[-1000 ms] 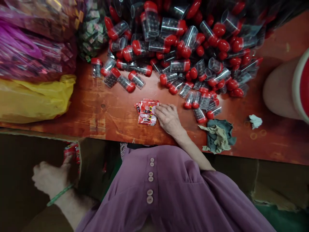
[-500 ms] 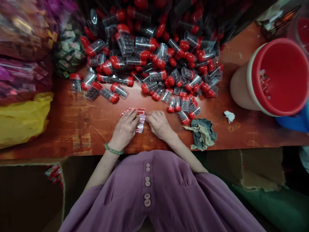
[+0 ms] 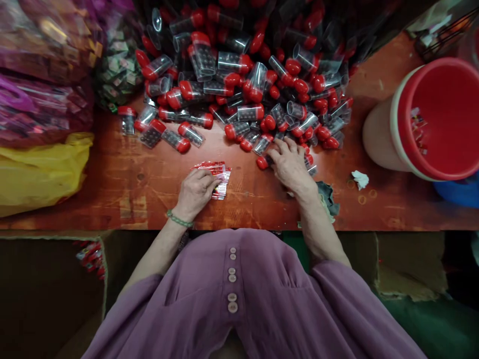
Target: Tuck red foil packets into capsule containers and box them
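Observation:
My left hand [image 3: 196, 192] is closed on the side of a small stack of shiny red and silver packets [image 3: 223, 185] lying on the table; a green bead bracelet [image 3: 178, 219] circles that wrist. Over to the right, my right hand [image 3: 293, 167] reaches onto the near edge of a heap of clear plastic tubes with red caps [image 3: 245, 112]. Its fingers are spread and bent over the tubes, touching or just above them. The palm hides part of the tubes beneath it, and no tube is lifted.
At right lies a pale bucket with a red rim [image 3: 398, 119], beside a white scrap [image 3: 359, 179] and rubber bands [image 3: 361, 200]. Grey-green cloths [image 3: 328, 198] lie behind my right forearm. Filled bags and a yellow bag [image 3: 41, 172] crowd the left. Below the table edge stands a carton [image 3: 45, 289].
My right hand has left the packets and moved right and away from me to the capped tubes. My left hand stays at the packets. The view has shifted slightly.

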{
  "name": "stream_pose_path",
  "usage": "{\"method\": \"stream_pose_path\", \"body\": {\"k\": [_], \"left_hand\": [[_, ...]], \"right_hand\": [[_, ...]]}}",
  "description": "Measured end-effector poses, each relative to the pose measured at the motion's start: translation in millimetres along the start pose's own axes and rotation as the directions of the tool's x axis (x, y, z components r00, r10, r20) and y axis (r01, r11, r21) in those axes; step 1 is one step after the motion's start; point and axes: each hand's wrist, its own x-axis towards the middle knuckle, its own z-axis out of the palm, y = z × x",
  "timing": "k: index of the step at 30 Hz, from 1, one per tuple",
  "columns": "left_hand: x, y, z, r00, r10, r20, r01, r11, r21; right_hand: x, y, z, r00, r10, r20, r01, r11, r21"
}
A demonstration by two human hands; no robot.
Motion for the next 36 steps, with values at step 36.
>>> {"method": "stream_pose_path", "body": {"k": [36], "left_hand": [[-22.7, 37.6, -53.5, 0.993, 0.084, -0.086, -0.103, 0.965, -0.242]], "right_hand": [[-64.7, -102.3, -30.3, 0.944, -0.286, -0.167, 0.329, 0.749, 0.575]]}}
